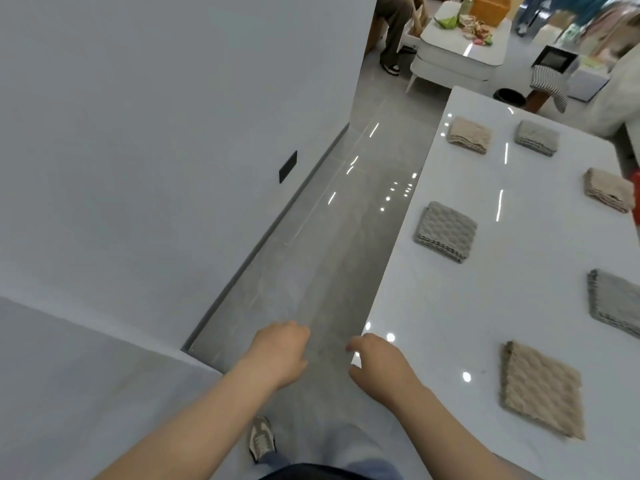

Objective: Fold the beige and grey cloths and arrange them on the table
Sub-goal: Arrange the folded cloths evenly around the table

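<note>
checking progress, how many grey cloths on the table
3 grey cloths: far end, mid-left, right edge, cut off. More may lie off-frame.

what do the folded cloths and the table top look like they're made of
The grey cloth and beige cloth: soft woven or knitted textile, matt, with a raised honeycomb-like pattern and layered folded edges; the fibre cannot be told. The table top: hard, white, high-gloss, perhaps polished stone or lacquer, since lights mirror sharply in it.

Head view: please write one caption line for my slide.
Three beige cloths and three grey cloths lie folded and apart on the white table; the left hand and right hand hold nothing.
</note>
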A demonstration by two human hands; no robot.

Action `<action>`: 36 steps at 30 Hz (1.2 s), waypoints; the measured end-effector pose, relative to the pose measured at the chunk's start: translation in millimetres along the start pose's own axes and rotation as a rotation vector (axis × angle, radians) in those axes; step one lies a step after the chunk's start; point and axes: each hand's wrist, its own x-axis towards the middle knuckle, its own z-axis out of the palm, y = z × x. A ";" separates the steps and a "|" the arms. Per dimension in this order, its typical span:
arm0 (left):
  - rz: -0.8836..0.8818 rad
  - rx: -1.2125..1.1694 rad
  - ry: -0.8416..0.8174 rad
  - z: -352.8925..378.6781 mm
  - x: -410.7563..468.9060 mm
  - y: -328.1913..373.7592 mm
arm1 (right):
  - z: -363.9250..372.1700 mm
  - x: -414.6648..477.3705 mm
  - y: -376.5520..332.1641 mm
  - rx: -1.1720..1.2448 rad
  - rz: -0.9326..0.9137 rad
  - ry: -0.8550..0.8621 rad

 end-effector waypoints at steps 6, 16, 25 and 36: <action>0.073 0.039 -0.069 -18.6 37.7 -11.2 | -14.8 30.9 -5.2 0.023 0.077 -0.013; 0.126 0.120 -0.066 -89.6 134.8 -15.2 | -71.6 119.3 20.6 0.150 0.144 0.053; 0.313 0.255 -0.124 -137.0 214.4 22.8 | -108.4 149.7 63.6 0.307 0.337 0.151; 0.630 0.435 -0.159 -207.5 328.4 27.9 | -143.0 209.0 62.9 0.507 0.659 0.260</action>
